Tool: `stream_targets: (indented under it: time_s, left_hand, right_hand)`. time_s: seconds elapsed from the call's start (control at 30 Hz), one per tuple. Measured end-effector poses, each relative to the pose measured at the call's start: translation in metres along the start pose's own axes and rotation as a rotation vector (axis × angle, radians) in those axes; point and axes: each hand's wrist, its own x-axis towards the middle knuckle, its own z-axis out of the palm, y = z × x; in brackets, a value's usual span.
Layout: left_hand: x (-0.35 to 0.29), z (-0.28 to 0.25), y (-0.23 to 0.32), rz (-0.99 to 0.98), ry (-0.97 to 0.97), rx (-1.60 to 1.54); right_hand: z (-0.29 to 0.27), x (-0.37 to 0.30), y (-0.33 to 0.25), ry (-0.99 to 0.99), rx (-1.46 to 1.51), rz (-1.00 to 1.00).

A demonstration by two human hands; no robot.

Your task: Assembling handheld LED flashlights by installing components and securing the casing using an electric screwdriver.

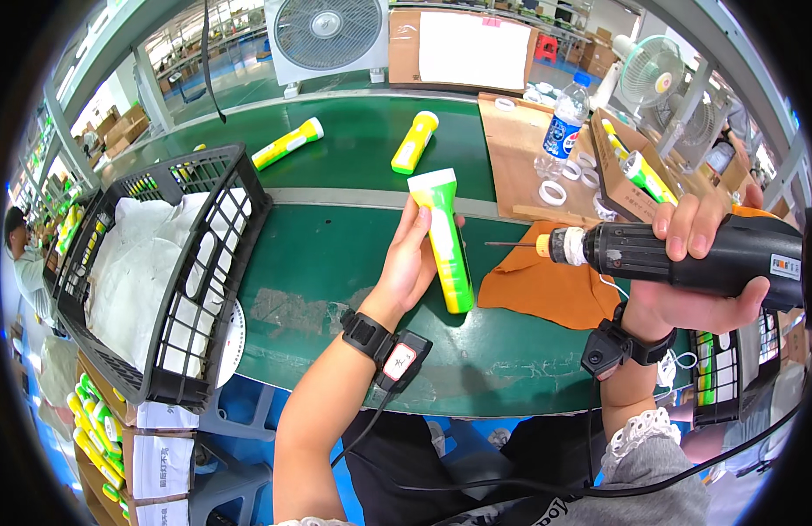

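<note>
A green and yellow flashlight with a white head end stands nearly upright in my left hand, whose fingers wrap round it from the left and behind. My right hand grips a black electric screwdriver lying level, its long thin bit pointing left toward the flashlight. A gap shows between the bit's tip and the flashlight. Below the screwdriver, an orange cloth lies on the green bench. Two more flashlights, a yellow one and a yellow-green one, lie on the belt beyond.
A black plastic crate lined with white sheet stands at left. At right are a water bottle, white rings and a carton holding flashlights. A box fan stands at the back. Another person is far left.
</note>
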Motion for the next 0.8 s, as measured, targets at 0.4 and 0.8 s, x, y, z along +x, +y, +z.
stream_targets:
  time_s: [0.4, 0.8]
  left_hand:
    - [-0.013, 0.01, -0.012, -0.209, -0.146, 0.25]
    - [-0.015, 0.013, -0.013, -0.313, -0.153, 0.216]
  right_hand:
    - [0.004, -0.006, 0.021, 0.004, -0.047, 0.05]
    - [0.007, -0.009, 0.022, -0.15, -0.041, 0.051]
